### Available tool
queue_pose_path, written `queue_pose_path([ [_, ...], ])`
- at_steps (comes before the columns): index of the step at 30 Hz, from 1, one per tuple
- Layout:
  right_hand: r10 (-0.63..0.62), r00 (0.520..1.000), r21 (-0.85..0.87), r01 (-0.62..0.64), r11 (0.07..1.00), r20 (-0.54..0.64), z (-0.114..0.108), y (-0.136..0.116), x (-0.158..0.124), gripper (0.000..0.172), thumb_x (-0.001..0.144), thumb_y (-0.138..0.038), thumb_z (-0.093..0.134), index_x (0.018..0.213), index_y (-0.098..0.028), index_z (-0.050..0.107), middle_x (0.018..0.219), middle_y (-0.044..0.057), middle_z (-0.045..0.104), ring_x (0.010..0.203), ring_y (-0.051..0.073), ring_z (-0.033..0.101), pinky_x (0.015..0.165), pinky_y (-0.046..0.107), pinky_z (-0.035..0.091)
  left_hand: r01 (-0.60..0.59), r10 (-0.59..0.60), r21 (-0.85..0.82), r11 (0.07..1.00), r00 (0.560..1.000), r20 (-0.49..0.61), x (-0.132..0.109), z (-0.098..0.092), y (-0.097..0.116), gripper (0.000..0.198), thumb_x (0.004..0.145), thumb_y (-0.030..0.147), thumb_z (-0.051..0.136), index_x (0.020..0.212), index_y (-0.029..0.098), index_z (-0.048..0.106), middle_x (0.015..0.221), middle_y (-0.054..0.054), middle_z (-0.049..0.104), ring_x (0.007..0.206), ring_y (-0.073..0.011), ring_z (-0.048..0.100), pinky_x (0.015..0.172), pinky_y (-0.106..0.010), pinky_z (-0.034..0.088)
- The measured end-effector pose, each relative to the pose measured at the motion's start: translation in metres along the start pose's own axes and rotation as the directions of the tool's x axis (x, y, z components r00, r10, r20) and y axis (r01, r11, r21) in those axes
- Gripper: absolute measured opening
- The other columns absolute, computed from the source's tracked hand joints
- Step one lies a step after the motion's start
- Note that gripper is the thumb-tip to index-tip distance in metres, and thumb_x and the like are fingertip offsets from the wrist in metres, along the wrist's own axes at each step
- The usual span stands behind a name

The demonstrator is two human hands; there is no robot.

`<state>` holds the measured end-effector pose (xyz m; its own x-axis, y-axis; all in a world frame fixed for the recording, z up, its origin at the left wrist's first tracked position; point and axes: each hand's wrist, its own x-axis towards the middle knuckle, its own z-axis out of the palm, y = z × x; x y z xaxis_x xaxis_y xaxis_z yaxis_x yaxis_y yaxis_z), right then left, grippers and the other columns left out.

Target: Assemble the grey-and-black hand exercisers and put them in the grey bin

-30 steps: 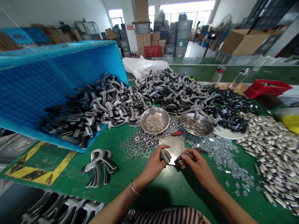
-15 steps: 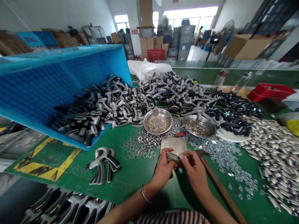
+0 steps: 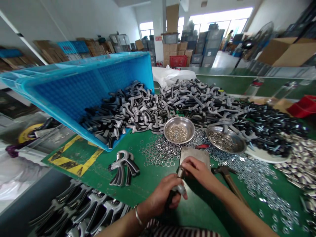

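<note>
My left hand (image 3: 166, 191) is wrapped round a hand grip strengthener (image 3: 179, 189) with grey plastic and a dark handle, mostly hidden by the fingers. A metal coil spring (image 3: 180, 172) sticks up from it. At the top of this spring, my right hand (image 3: 198, 170) has thumb and fingers pinched together; the fingertips cover what they touch. Just beyond the hands lies a flat metal plate (image 3: 195, 154). To the left, a few assembled hand grip strengtheners (image 3: 124, 168) rest together on the green table.
A tipped blue crate (image 3: 81, 82) spills grey-black handles (image 3: 148, 108). Steel bowls (image 3: 190, 140) of small parts stand amid loose rings (image 3: 159, 158) and nuts (image 3: 261, 184). A hammer (image 3: 232, 182) lies right of my hands. More grips (image 3: 86, 210) fill a container at lower left.
My view has swung left. The grip has turned in my left hand, so its spring now points up, and my right hand has moved to the spring's top.
</note>
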<state>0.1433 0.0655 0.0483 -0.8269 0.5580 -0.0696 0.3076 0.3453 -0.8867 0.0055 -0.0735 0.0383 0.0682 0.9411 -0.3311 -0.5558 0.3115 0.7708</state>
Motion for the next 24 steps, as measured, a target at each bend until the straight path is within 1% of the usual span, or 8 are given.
queue_pose_path([
  [2, -0.088, 0.994, -0.135, 0.079, 0.988, -0.064, 0.018, 0.004, 0.023, 0.01, 0.092, -0.029, 0.057, 0.088, -0.021, 0.06, 0.086, 0.005, 0.064, 0.088, 0.023, 0.058, 0.086, 0.039, 0.046, -0.128, 0.115, -0.028, 0.991, 0.956, -0.271, -0.009, -0.017, 0.001, 0.029, 0.092, 0.045, 0.054, 0.092, 0.017, 0.05, 0.073, -0.004, 0.067, 0.041, -0.0056, 0.04, 0.039, -0.017, 0.029],
  [4, -0.112, 0.99, -0.163, 0.097, 0.982, -0.082, 0.032, 0.008, 0.038, 0.008, 0.085, -0.018, 0.062, 0.078, -0.02, 0.06, 0.09, 0.008, 0.063, 0.1, 0.028, 0.054, 0.098, 0.049, 0.038, -0.198, 0.197, 0.037, 0.98, 0.903, -0.381, -0.017, -0.03, 0.007, 0.029, 0.091, 0.045, 0.057, 0.095, 0.016, 0.053, 0.085, -0.007, 0.07, 0.054, -0.008, 0.052, 0.05, -0.019, 0.04],
  [8, -0.107, 0.987, -0.117, 0.093, 0.989, -0.118, 0.034, 0.01, 0.04, 0.014, 0.086, -0.018, 0.059, 0.072, -0.021, 0.058, 0.087, 0.008, 0.062, 0.098, 0.029, 0.053, 0.098, 0.052, 0.037, -0.161, 0.288, 0.341, 0.926, 0.885, -0.366, -0.015, -0.037, 0.024, 0.034, 0.089, 0.049, 0.061, 0.094, 0.015, 0.06, 0.093, -0.008, 0.072, 0.064, -0.0113, 0.057, 0.065, -0.024, 0.046],
  [13, 0.061, 0.977, 0.224, -0.014, 0.974, -0.204, 0.013, 0.011, 0.001, 0.024, 0.099, -0.04, 0.046, 0.103, -0.02, 0.06, 0.091, 0.007, 0.067, 0.081, 0.021, 0.064, 0.079, 0.041, 0.053, -0.238, 0.537, 0.635, 0.735, 0.776, -0.331, 0.02, -0.008, 0.034, 0.033, 0.093, 0.048, 0.055, 0.083, 0.017, 0.063, 0.077, -0.003, 0.066, 0.065, -0.0133, 0.054, 0.064, -0.024, 0.041],
  [16, 0.253, 0.952, 0.698, -0.062, 0.713, -0.174, 0.009, 0.01, -0.021, 0.03, 0.096, -0.043, 0.057, 0.111, -0.018, 0.063, 0.095, 0.006, 0.069, 0.079, 0.016, 0.066, 0.075, 0.033, 0.055, -0.343, 0.572, 0.662, 0.667, 0.804, -0.16, 0.043, 0.013, 0.032, 0.029, 0.098, 0.041, 0.048, 0.092, 0.017, 0.063, 0.085, -0.004, 0.066, 0.075, -0.015, 0.058, 0.073, -0.026, 0.044],
  [19, 0.331, 0.939, 0.921, -0.047, 0.386, -0.091, 0.009, 0.009, -0.033, 0.028, 0.085, -0.038, 0.074, 0.102, -0.015, 0.071, 0.09, 0.005, 0.069, 0.074, 0.012, 0.063, 0.068, 0.024, 0.053, -0.38, 0.577, 0.705, 0.599, 0.815, -0.05, 0.059, 0.028, 0.025, 0.026, 0.1, 0.038, 0.044, 0.097, 0.017, 0.06, 0.091, -0.005, 0.064, 0.083, -0.0165, 0.058, 0.081, -0.028, 0.044],
  [22, 0.322, 0.946, 0.963, -0.049, 0.264, -0.04, 0.006, 0.011, -0.038, 0.024, 0.084, -0.035, 0.076, 0.097, -0.015, 0.072, 0.088, 0.005, 0.07, 0.073, 0.011, 0.062, 0.067, 0.022, 0.052, -0.387, 0.594, 0.773, 0.502, 0.804, 0.017, 0.066, 0.037, 0.016, 0.024, 0.101, 0.036, 0.043, 0.098, 0.018, 0.057, 0.096, -0.006, 0.062, 0.091, -0.0182, 0.057, 0.089, -0.031, 0.043],
  [24, 0.325, 0.945, 0.966, -0.054, 0.254, -0.033, 0.005, 0.013, -0.042, 0.024, 0.084, -0.036, 0.077, 0.095, -0.016, 0.071, 0.088, 0.004, 0.07, 0.074, 0.011, 0.063, 0.068, 0.023, 0.052, -0.378, 0.607, 0.794, 0.476, 0.794, 0.014, 0.068, 0.041, 0.01, 0.022, 0.101, 0.036, 0.042, 0.099, 0.018, 0.056, 0.098, -0.007, 0.062, 0.093, -0.0186, 0.057, 0.09, -0.032, 0.042],
])
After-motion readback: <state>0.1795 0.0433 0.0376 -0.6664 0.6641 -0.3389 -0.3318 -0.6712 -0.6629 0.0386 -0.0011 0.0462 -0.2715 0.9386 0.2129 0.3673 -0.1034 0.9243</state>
